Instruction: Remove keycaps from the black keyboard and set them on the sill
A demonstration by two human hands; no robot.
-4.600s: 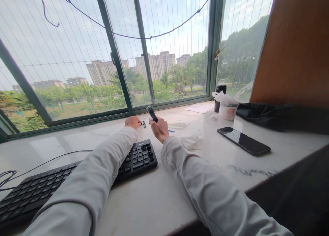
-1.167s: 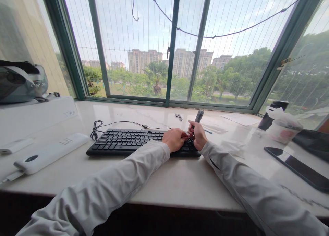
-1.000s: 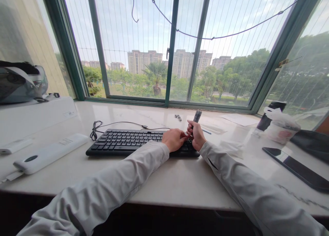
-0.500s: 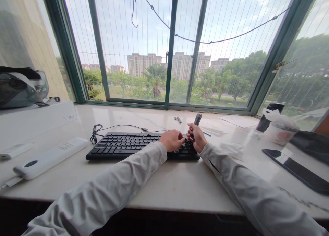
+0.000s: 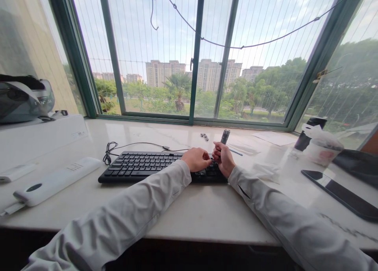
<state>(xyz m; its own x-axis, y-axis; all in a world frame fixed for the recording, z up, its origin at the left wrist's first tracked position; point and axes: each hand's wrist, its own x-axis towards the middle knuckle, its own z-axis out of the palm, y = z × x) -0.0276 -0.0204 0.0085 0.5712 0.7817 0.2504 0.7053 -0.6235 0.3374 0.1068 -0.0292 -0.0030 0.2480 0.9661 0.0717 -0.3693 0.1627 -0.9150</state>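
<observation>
A black wired keyboard lies on the pale marble counter. My right hand is closed round a slim black tool held upright over the keyboard's right end. My left hand rests curled on the keys beside it, fingertips meeting the right hand at the tool's lower tip; what they pinch is too small to see. A couple of small dark loose pieces lie on the counter behind the keyboard.
A white box with a grey helmet on it stands at the left, a white remote-like device before it. At the right lie a black phone, a bagged cup, a black bottle and papers.
Since 4.6 s ago my view swung left and both hands came from the far counter onto the keyboard's right end. Over the last second the hands barely shift; the tool tilts slightly.
</observation>
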